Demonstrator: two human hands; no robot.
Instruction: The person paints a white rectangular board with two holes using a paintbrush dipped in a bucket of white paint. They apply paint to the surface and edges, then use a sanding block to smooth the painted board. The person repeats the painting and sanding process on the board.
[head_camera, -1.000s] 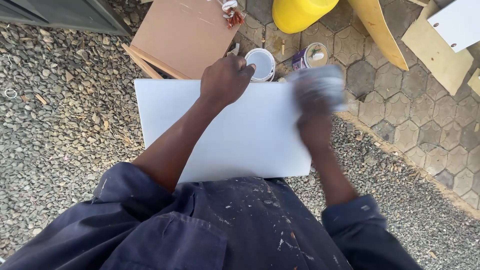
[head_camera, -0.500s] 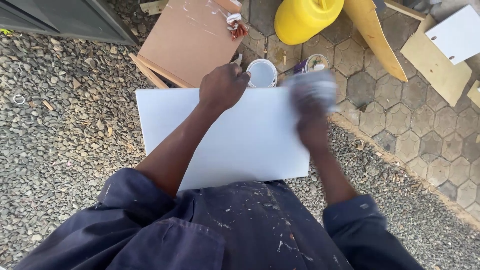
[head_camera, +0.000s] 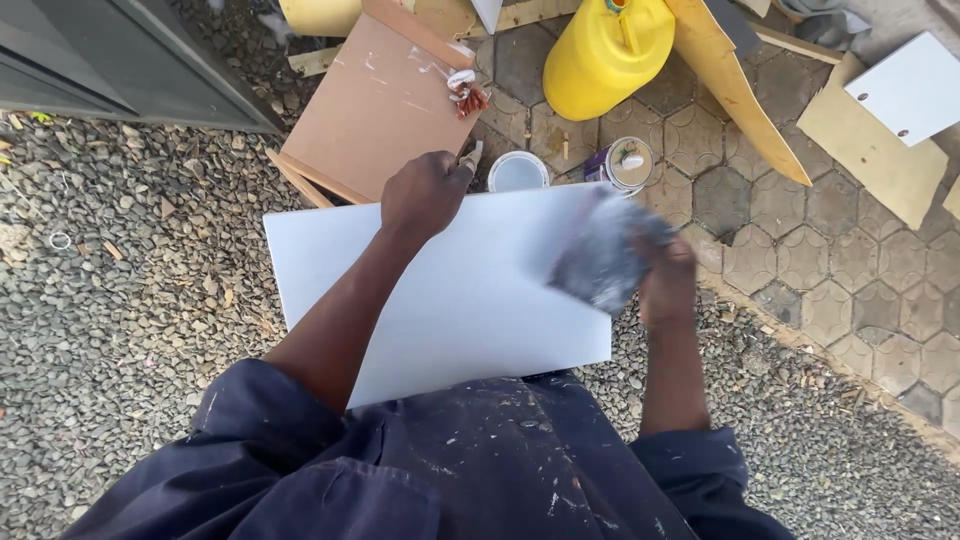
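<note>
On the person's lap lies a big white board (head_camera: 450, 300), flat and wide, with its far edge pointing away from the body. The left hand (head_camera: 425, 192) is curled shut over that far edge and holds a small tool, of which only the pale tip (head_camera: 470, 158) pokes out. The right hand (head_camera: 668, 283) is closed around a grey rag (head_camera: 600, 262) that is crumpled up. The rag is pressed on the right part of the board and looks blurry.

Just past the board, on the stone tiles (head_camera: 800, 250), stand a small open tin with a white inside (head_camera: 518, 172) and a second small tin with a lid (head_camera: 622, 165). A big yellow jug (head_camera: 610, 55) stands behind them. A brown board (head_camera: 375, 105) lies to the left of the tins, with a little red and white thing (head_camera: 465, 92) on it. More flat wood pieces (head_camera: 880, 140) lie to the right. Small grey stones (head_camera: 120, 270) cover the ground on the left.

Things could go wrong. The board only rests on the lap, so a hard rub could make it slide or tip. If it slips forward, it could knock the open tin and spill it. The tool tip could scratch the white face.
</note>
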